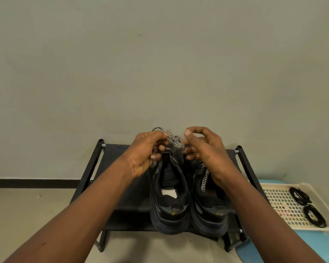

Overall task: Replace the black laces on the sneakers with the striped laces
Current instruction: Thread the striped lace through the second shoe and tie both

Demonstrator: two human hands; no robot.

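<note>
On the black fabric shoe rack with a metal frame (92, 162) stand two black sneakers side by side, heels toward the camera. Both bare forearms reach forward and come together above the tongues of the shoes. The left hand (146, 154) is over the left black sneaker (169, 209), with its fingers curled round the black-and-white striped lace (171, 138), which loops above the knuckles and hangs below the palm. The right hand (203, 149) is over the right black sneaker (209, 213); its thumb points up and its curled fingers pinch the same striped lace, and one striped end hangs down beside this shoe's opening. To the right, a cream plastic grid basket (277, 204) holds two coiled black laces (300, 195).
</note>
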